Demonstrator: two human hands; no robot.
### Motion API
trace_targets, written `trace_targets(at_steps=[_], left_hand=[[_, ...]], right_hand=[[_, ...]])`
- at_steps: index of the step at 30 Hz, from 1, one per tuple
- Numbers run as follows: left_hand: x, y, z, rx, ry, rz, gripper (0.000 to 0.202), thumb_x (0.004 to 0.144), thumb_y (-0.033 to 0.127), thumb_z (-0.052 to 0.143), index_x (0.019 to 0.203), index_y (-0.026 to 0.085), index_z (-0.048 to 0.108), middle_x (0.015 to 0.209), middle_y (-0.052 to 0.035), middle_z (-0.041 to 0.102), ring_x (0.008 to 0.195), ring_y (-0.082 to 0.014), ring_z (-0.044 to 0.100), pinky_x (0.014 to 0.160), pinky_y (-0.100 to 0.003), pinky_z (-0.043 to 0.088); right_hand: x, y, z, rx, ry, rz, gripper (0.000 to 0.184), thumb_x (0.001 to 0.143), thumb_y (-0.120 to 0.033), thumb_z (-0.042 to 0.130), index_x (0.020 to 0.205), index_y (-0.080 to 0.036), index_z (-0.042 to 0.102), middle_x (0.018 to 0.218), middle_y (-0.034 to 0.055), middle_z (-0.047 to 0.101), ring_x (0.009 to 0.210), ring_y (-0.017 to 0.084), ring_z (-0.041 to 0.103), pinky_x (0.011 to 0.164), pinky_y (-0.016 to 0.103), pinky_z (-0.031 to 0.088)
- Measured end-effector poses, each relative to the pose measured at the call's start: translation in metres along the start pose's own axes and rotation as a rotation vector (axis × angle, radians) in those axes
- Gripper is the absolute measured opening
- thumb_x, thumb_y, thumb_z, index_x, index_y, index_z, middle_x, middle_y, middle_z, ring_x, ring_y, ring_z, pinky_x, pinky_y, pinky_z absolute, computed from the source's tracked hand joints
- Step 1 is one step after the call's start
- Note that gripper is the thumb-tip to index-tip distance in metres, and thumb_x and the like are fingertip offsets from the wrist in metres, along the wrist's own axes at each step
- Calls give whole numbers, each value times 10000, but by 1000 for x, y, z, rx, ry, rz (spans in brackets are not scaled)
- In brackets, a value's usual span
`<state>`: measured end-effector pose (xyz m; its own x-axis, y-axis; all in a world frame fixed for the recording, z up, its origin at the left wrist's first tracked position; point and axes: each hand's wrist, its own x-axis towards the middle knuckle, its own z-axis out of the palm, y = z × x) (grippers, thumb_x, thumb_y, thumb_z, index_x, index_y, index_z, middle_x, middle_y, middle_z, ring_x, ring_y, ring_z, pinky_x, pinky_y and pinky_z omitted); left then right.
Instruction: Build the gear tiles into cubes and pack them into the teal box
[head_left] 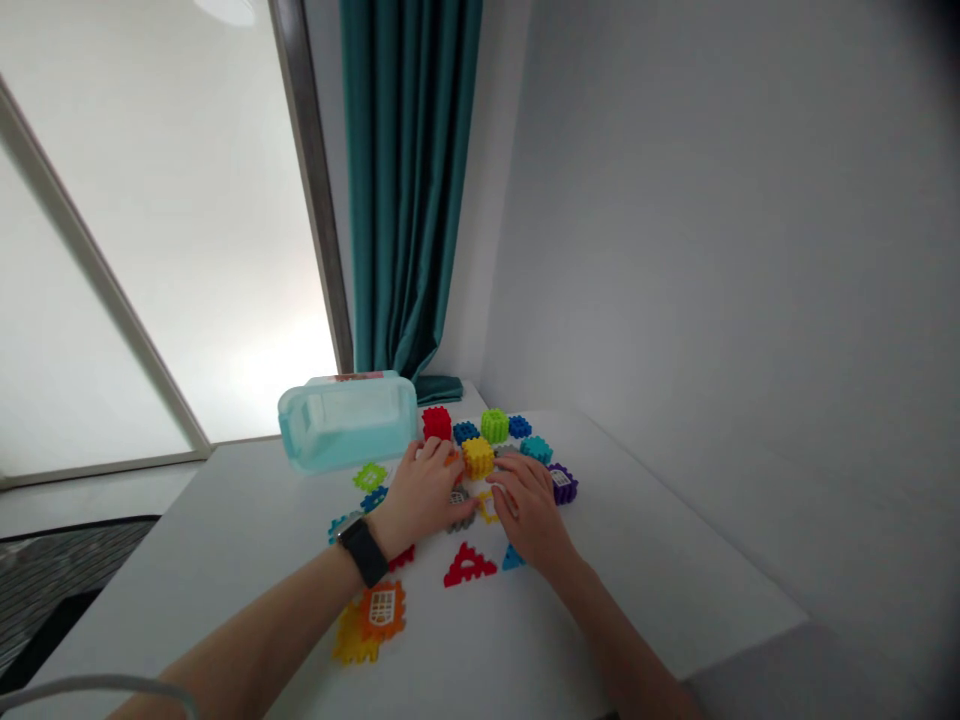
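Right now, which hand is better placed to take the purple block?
Probably the right hand: it sits just beside the purple block. The left hand is farther off, with the right hand and the yellow cube in between.

The toy block (478,458) is bright yellow, the square piece (495,425) behind it lime green, the triangle (469,567) red, the plastic box (345,422) pale aqua, the curtain (409,180) deep teal.
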<state>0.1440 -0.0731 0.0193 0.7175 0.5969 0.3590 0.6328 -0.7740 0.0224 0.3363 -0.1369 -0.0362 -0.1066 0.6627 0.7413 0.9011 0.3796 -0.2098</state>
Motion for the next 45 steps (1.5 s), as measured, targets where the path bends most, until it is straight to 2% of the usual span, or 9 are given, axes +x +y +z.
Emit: trace_targets(at_steps=[5, 9, 13, 17, 22, 26, 30, 38, 45], left_hand=[[-30, -28, -20, 19, 3, -80, 286, 918, 468, 532, 967, 219, 665, 1058, -88, 654, 1057, -292, 555, 916, -459, 371], [-59, -58, -28, 48, -10, -168, 262, 945, 401, 484, 955, 214, 668, 984, -76, 676, 969, -272, 598, 857, -436, 388], [-88, -84, -27, 40, -80, -208, 224, 938, 361, 492, 952, 223, 667, 968, -66, 684, 926, -253, 624, 818, -398, 407], [-113, -100, -17, -10, -130, -261, 189, 925, 338, 512, 961, 230, 663, 990, -58, 681, 959, -239, 630, 824, -365, 426], [-136, -105, -2, -65, -147, -249, 170, 897, 316, 560, 1009, 233, 657, 1030, -67, 652, 1008, -241, 606, 859, -357, 441], [-147, -108, 3, -155, -100, -258, 233, 899, 349, 575, 1098, 248, 642, 1099, -62, 642, 1063, -241, 580, 898, -365, 439], [-155, -113, 4, -261, -88, -242, 332, 861, 405, 644, 1164, 269, 627, 1182, -48, 634, 1117, -243, 558, 953, -373, 427], [-159, -115, 11, -297, -84, -261, 261, 847, 336, 675, 1093, 253, 646, 1152, -45, 644, 1124, -238, 563, 957, -368, 429], [-161, -122, 14, -326, -47, -277, 241, 839, 332, 683, 1061, 240, 658, 1114, -60, 650, 1086, -260, 569, 929, -386, 431]], right_hand=[[18, -29, 17, 56, -36, -47, 197, 926, -175, 473, 978, -237, 653, 1153, 80, 657, 1200, 258, 521, 1054, 470, 379], [32, -55, 33, 98, -86, -89, 185, 922, -170, 488, 996, -232, 646, 1156, 81, 654, 1198, 258, 515, 1067, 476, 366], [45, -80, 49, 133, -136, -140, 175, 924, -175, 501, 993, -231, 652, 1153, 84, 652, 1182, 261, 518, 1055, 481, 371], [52, -102, 64, 147, -286, -195, 158, 916, -156, 531, 991, -230, 650, 1082, 76, 664, 1102, 251, 555, 989, 447, 421], [46, -120, 83, 102, -442, -219, 202, 875, -159, 607, 1056, -243, 634, 1096, 74, 661, 1095, 268, 572, 927, 433, 464], [29, -126, 98, 71, -447, -181, 301, 850, -211, 656, 1144, -254, 610, 1165, 90, 650, 1128, 295, 570, 916, 440, 481], [15, -126, 106, 82, -436, -136, 324, 868, -207, 624, 1188, -245, 600, 1227, 102, 635, 1156, 308, 563, 946, 465, 476], [9, -124, 109, 146, -432, -109, 347, 892, -198, 569, 1235, -245, 591, 1267, 107, 619, 1214, 294, 534, 1006, 474, 447], [13, -126, 102, 165, -559, -46, 375, 916, -226, 531, 1288, -218, 580, 1333, 109, 579, 1274, 282, 487, 1069, 476, 395]])
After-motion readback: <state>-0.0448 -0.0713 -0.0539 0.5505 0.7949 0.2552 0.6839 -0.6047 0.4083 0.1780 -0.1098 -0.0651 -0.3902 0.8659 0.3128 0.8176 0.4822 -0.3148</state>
